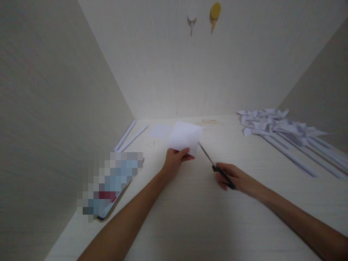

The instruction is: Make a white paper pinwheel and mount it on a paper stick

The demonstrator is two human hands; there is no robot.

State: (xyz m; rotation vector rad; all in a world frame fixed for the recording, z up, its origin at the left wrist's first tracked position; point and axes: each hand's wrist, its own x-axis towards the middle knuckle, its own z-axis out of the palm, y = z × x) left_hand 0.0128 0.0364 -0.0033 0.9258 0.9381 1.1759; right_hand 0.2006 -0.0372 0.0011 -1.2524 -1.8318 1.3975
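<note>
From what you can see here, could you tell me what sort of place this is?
Probably a small paper-craft desk nook: pale walls enclose a tabletop, finished paper pinwheels lie at right, and the hands hold a paper sheet and scissors.

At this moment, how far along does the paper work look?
Done: a pile of finished pinwheels on paper sticks lies at the right. In hand: the left hand holds a white sheet, and the right hand brings scissors to its edge. Left: two rolled sticks and a small paper square lie unused.
</note>
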